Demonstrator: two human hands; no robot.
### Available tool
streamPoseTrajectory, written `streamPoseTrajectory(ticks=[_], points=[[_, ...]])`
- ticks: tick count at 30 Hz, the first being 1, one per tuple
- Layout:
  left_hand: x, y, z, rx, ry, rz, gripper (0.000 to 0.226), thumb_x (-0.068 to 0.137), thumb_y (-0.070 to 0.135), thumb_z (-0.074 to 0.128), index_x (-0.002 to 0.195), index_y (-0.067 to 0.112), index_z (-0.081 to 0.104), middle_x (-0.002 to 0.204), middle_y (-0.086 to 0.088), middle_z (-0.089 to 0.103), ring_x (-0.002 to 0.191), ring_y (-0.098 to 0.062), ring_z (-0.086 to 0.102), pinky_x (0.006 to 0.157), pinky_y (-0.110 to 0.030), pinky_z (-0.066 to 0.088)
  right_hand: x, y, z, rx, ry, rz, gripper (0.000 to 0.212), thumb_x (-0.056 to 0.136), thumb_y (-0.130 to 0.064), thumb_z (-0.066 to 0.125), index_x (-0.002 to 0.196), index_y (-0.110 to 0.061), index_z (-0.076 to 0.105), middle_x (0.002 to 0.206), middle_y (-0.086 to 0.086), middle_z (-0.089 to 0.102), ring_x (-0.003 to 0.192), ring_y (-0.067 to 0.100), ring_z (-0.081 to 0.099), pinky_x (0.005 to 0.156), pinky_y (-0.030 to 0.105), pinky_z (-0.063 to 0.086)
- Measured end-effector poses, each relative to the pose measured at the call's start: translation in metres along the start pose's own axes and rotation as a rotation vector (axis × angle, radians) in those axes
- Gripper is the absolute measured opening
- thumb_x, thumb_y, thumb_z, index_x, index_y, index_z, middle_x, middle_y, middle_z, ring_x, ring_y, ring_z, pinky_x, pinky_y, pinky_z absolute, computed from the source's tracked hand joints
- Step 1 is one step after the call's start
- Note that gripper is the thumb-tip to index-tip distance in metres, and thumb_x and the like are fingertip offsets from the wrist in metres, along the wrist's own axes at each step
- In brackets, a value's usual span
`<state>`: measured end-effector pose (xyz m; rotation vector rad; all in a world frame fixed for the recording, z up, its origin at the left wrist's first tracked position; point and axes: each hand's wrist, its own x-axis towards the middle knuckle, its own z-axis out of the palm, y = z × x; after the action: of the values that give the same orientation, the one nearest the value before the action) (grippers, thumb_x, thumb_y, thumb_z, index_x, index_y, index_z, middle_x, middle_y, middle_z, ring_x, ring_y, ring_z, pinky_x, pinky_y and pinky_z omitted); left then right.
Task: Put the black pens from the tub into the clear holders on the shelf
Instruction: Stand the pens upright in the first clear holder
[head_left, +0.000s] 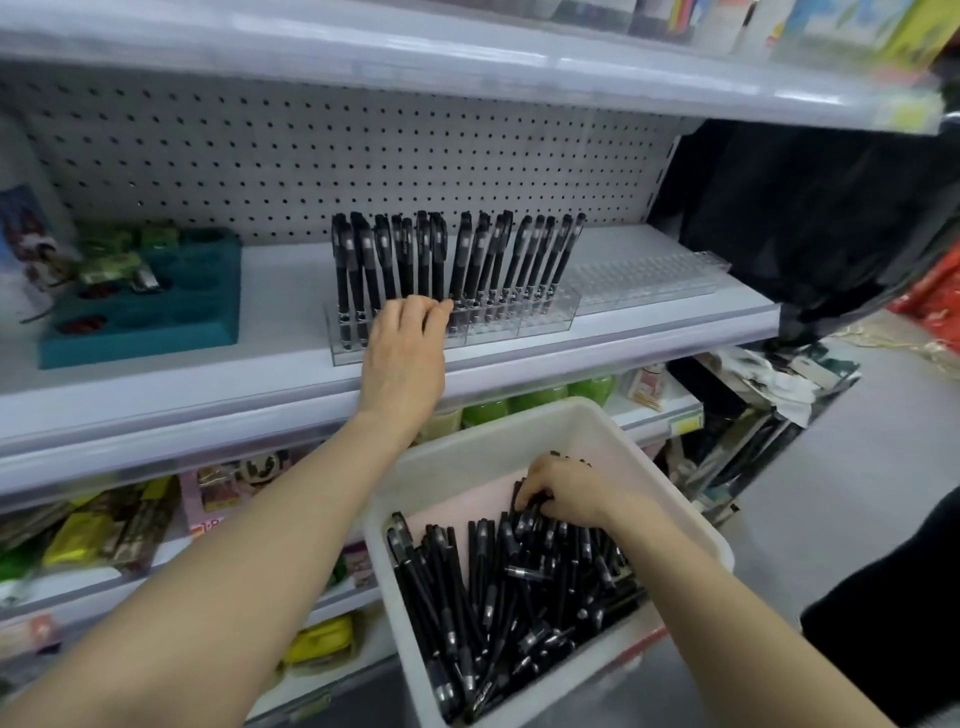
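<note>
Far left on the shelf (280, 343), a teal tray (140, 312) holds small green packets and stands well apart from the pen display. A perforated back panel (260, 156) runs behind everything.

At centre, the clear holders (550, 317) sit in a row near the shelf's front edge. The standing pens (467, 260) fill the rear slots, long axis near vertical and caps up. The left group stands upright and the right group tilts to the right. Each pen is black with a clipped cap and a silvery band low on the barrel.

The left hand (408, 343) reaches over the shelf edge, its fingers bent against the lower barrels. It hides the slots there, and whether it pinches a pen cannot be told. To the right, a further clear holder (649, 283) carries no pens.

Below the shelf, right of centre, stands a white tub (498, 441). The black pens (493, 597) lie flat in its near half, long axes mostly running near to far, with several crossed. The right hand (569, 491) is inside the tub, its fingers curled round a small bunch of these pens. Dark sheeting (805, 218) hangs at the far right.
</note>
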<state>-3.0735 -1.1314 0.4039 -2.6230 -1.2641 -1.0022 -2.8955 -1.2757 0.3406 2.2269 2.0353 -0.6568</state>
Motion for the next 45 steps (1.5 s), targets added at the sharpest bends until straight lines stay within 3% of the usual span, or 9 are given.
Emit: streamPoseTrajectory(ticks=[3, 8, 14, 21, 26, 30, 34, 40, 45], points=[[-0.001, 0.001, -0.002, 0.002, -0.004, -0.002, 0.059, 0.087, -0.007, 0.054, 0.143, 0.009, 0.046, 0.131, -0.010, 0.052, 0.120, -0.027, 0.042, 0.105, -0.040, 0.040, 0.006, 0.002, 0.005, -0.055, -0.005, -0.007, 0.033, 0.086, -0.002, 0.064, 0.106, -0.027, 0.072, 0.105, -0.009, 0.049, 0.102, 0.015, 0.052, 0.087, 0.022, 0.039], [0.000, -0.001, -0.001, 0.030, -0.009, 0.011, 0.060, 0.087, -0.006, 0.054, 0.144, 0.009, 0.045, 0.131, -0.009, 0.052, 0.119, -0.027, 0.043, 0.104, -0.039, 0.040, 0.015, -0.001, 0.006, -0.118, -0.022, -0.007, 0.025, 0.084, -0.007, 0.068, 0.095, -0.028, 0.071, 0.107, -0.004, 0.053, 0.098, 0.020, 0.057, 0.084, 0.030, 0.046], [0.001, 0.000, -0.001, 0.061, -0.007, 0.004, 0.061, 0.085, -0.006, 0.056, 0.143, 0.009, 0.046, 0.129, -0.009, 0.052, 0.117, -0.027, 0.043, 0.102, -0.039, 0.041, 0.023, -0.005, 0.005, -0.260, -0.079, -0.046, 0.030, 0.090, -0.021, 0.065, 0.120, -0.025, 0.065, 0.122, 0.005, 0.056, 0.109, 0.028, 0.057, 0.096, 0.037, 0.046], [0.002, 0.004, -0.002, 0.080, -0.022, -0.023, 0.063, 0.085, -0.006, 0.056, 0.144, 0.012, 0.044, 0.129, -0.006, 0.050, 0.118, -0.024, 0.041, 0.104, -0.038, 0.040, 0.010, 0.005, -0.013, 0.004, 0.176, -0.135, 0.021, 0.088, -0.028, 0.069, 0.107, -0.021, 0.074, 0.110, -0.003, 0.071, 0.100, 0.016, 0.064, 0.094, 0.028, 0.047], [0.006, 0.007, -0.004, 0.104, -0.029, -0.024, 0.061, 0.087, -0.001, 0.058, 0.144, 0.015, 0.044, 0.129, -0.003, 0.050, 0.119, -0.021, 0.042, 0.106, -0.036, 0.038, 0.002, -0.007, -0.072, 0.255, 0.531, -0.190, 0.017, 0.093, -0.032, 0.063, 0.102, -0.022, 0.073, 0.093, -0.007, 0.073, 0.077, 0.007, 0.063, 0.076, 0.031, 0.053], [0.011, 0.009, -0.005, 0.095, 0.008, -0.004, 0.057, 0.084, -0.003, 0.061, 0.138, 0.014, 0.053, 0.126, -0.005, 0.055, 0.119, -0.024, 0.045, 0.107, -0.039, 0.039, -0.002, -0.025, -0.131, 0.462, 0.768, -0.209, 0.017, 0.098, -0.029, 0.056, 0.098, -0.016, 0.067, 0.081, -0.003, 0.070, 0.068, 0.010, 0.064, 0.063, 0.023, 0.053], [0.012, 0.007, 0.000, 0.058, 0.021, 0.014, 0.055, 0.084, -0.001, 0.063, 0.136, 0.015, 0.055, 0.128, -0.005, 0.056, 0.120, -0.025, 0.045, 0.105, -0.041, 0.041, 0.006, -0.036, -0.170, 0.606, 0.980, -0.238, 0.019, 0.098, -0.029, 0.056, 0.091, -0.013, 0.064, 0.071, 0.001, 0.069, 0.064, 0.013, 0.066, 0.069, 0.034, 0.056], [0.010, 0.003, 0.006, 0.055, 0.041, 0.022, 0.055, 0.083, 0.002, 0.064, 0.135, 0.016, 0.056, 0.122, -0.004, 0.056, 0.115, -0.024, 0.046, 0.101, -0.040, 0.045, 0.037, -0.050, -0.185, 0.668, 1.057, -0.223, 0.010, 0.098, -0.023, 0.057, 0.092, -0.017, 0.063, 0.075, -0.005, 0.069, 0.068, 0.006, 0.069, 0.070, 0.027, 0.056], [0.009, 0.000, 0.011, 0.046, 0.106, 0.050, 0.056, 0.077, -0.001, 0.067, 0.131, 0.013, 0.060, 0.116, -0.006, 0.058, 0.108, -0.026, 0.047, 0.095, -0.041, 0.048, 0.060, -0.050, -0.175, 0.580, 0.989, -0.173, 0.019, 0.097, -0.025, 0.057, 0.106, -0.011, 0.067, 0.081, 0.004, 0.072, 0.072, 0.014, 0.071, 0.078, 0.042, 0.058]])
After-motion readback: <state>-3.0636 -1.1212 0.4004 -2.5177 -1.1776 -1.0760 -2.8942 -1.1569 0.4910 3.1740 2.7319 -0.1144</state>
